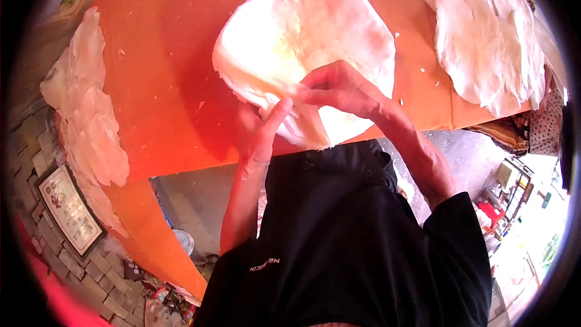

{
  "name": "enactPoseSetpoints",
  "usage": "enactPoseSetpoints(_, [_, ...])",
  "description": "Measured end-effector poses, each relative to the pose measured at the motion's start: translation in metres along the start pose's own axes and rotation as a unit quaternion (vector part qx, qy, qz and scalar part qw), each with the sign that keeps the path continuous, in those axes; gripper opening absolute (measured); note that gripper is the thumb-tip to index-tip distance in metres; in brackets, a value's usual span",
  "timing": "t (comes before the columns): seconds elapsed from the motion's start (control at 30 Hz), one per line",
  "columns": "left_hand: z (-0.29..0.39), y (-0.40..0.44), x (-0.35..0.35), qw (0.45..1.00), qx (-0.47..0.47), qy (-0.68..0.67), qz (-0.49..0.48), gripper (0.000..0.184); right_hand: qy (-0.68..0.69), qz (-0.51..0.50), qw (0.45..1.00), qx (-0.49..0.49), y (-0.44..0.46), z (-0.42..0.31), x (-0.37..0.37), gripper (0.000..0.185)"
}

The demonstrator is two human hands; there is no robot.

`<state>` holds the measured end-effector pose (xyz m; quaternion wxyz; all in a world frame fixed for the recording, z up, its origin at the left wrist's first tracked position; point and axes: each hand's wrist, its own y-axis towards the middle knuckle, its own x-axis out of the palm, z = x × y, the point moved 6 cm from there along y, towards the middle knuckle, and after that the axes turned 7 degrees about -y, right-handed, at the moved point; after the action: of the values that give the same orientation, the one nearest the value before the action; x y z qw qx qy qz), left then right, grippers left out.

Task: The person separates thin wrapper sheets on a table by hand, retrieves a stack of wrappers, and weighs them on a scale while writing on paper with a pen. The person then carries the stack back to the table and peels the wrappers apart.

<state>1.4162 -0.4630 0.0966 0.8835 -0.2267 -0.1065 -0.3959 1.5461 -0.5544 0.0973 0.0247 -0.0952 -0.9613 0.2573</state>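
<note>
A round, pale, soft sheet [339, 24] lies on the orange table [163, 72] in front of me, with a fold along its near left part. My left hand [261, 127] grips the near left edge of the sheet, thumb on top and the other fingers partly hidden beneath. My right hand [339, 89] is pinched on the sheet close to my left thumb, its thumb and index finger together over the folded part.
Pale sheets [478, 42] overlap in a stack at the table's right. Another layered pile [88, 121] hangs over the left edge. A framed sign [71, 209] stands against bricks at the lower left. Beyond the right edge are a patterned cloth [544, 121] and clutter.
</note>
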Motion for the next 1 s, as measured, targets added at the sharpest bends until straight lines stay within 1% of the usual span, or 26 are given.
enactPoseSetpoints(0.03, [-0.006,0.0,-0.006,1.0,0.002,0.011,0.011,0.051,0.054,0.007,0.998,0.011,0.0,0.006,0.001,0.025])
enactPoseSetpoints(0.07, [-0.009,0.0,-0.009,1.0,0.005,0.02,0.021,0.051,0.054,0.007,0.998,0.012,0.001,0.011,0.001,0.025])
enactPoseSetpoints(0.1, [-0.007,-0.002,-0.01,0.999,-0.003,-0.008,0.032,0.048,0.068,0.035,0.997,0.014,0.002,0.015,0.0,0.024])
enactPoseSetpoints(0.13, [-0.01,-0.003,-0.012,0.999,-0.004,-0.008,0.032,0.048,0.084,0.063,0.994,0.018,0.003,0.02,-0.003,0.023])
enactPoseSetpoints(0.17, [-0.014,-0.004,-0.018,0.999,0.001,-0.015,0.041,0.048,0.084,0.063,0.994,0.018,0.004,0.024,-0.001,0.023])
enactPoseSetpoints(0.23, [-0.018,-0.004,-0.025,0.999,0.006,-0.022,0.049,0.047,-0.048,0.139,0.988,-0.048,0.004,0.017,-0.006,0.022])
enactPoseSetpoints(0.27, [-0.019,-0.004,-0.026,0.999,0.002,-0.018,0.046,0.048,-0.047,0.139,0.988,-0.048,0.002,0.015,-0.001,0.022])
enactPoseSetpoints(0.33, [-0.022,-0.004,-0.028,0.999,-0.003,-0.012,0.043,0.05,-0.142,0.188,0.962,-0.135,-0.005,-0.011,0.01,0.02])
enactPoseSetpoints(0.37, [-0.022,-0.005,-0.028,0.999,0.008,-0.003,0.039,0.05,-0.145,0.182,0.956,-0.18,-0.006,-0.02,0.014,0.018])
enactPoseSetpoints(0.4, [-0.021,-0.005,-0.028,0.999,0.019,0.006,0.035,0.051,-0.145,0.181,0.956,-0.18,-0.004,-0.017,0.013,0.018])
enactPoseSetpoints(0.43, [-0.019,-0.005,-0.028,0.999,-0.009,0.044,0.017,0.05,-0.147,0.182,0.959,-0.158,-0.001,-0.011,0.01,0.017])
enactPoseSetpoints(0.47, [-0.02,-0.005,-0.029,0.999,-0.009,0.044,0.019,0.05,-0.148,0.182,0.962,-0.136,0.001,-0.004,0.005,0.017])
enactPoseSetpoints(0.5, [-0.019,-0.005,-0.029,0.999,0.003,0.036,0.001,0.05,-0.106,0.192,0.973,-0.071,0.001,0.002,-0.005,0.017])
enactPoseSetpoints(0.53, [-0.019,-0.004,-0.028,0.999,0.016,0.028,-0.018,0.05,0.005,0.183,0.981,-0.061,0.004,0.007,-0.011,0.019])
enactPoseSetpoints(0.6, [-0.018,-0.003,-0.026,0.999,0.023,0.009,-0.024,0.048,-0.033,0.136,0.99,-0.029,0.0,0.001,-0.012,0.021])
enactPoseSetpoints(0.67, [-0.022,-0.005,-0.028,0.999,0.001,-0.037,0.008,0.047,-0.035,0.14,0.989,-0.015,0.001,0.002,-0.01,0.02])
enactPoseSetpoints(0.7, [-0.025,-0.007,-0.031,0.999,0.0,-0.036,0.008,0.047,-0.039,0.145,0.989,-0.003,0.002,0.003,-0.009,0.02])
enactPoseSetpoints(0.73, [-0.027,-0.009,-0.037,0.999,0.017,-0.033,0.032,0.046,-0.039,0.145,0.989,-0.004,0.007,0.01,-0.006,0.02])
enactPoseSetpoints(0.77, [-0.03,-0.01,-0.043,0.998,0.032,-0.03,0.051,0.046,-0.073,0.136,0.982,-0.111,0.013,0.012,0.0,0.019])
enactPoseSetpoints(0.8, [-0.036,-0.012,-0.051,0.999,-0.009,0.004,0.048,0.047,-0.124,0.131,0.97,-0.163,0.014,0.012,0.006,0.017])
enactPoseSetpoints(0.83, [-0.039,-0.012,-0.052,0.997,-0.045,-0.013,0.061,0.047,-0.173,0.13,0.952,-0.215,0.014,0.013,0.011,0.015])
enactPoseSetpoints(0.87, [-0.035,-0.011,-0.049,0.997,-0.044,-0.06,0.036,0.046,-0.235,0.126,0.939,-0.217,0.023,0.008,0.029,0.012])
enactPoseSetpoints(0.9, [-0.037,-0.012,-0.054,0.986,-0.091,-0.135,0.027,0.046,-0.267,0.179,0.919,-0.228,0.033,0.01,0.037,0.011])
enactPoseSetpoints(0.93, [-0.036,-0.013,-0.053,0.981,-0.082,-0.162,0.068,0.048,-0.296,0.227,0.896,-0.24,0.036,0.009,0.042,0.01])
enactPoseSetpoints(0.97, [-0.034,-0.012,-0.052,0.98,-0.082,-0.153,0.102,0.052,-0.297,0.208,0.908,-0.212,0.029,0.0,0.04,0.01])
enactPoseSetpoints(1.0, [-0.039,-0.013,-0.056,0.973,-0.107,-0.132,0.155,0.05,-0.294,0.188,0.919,-0.186,0.023,-0.01,0.036,0.013])
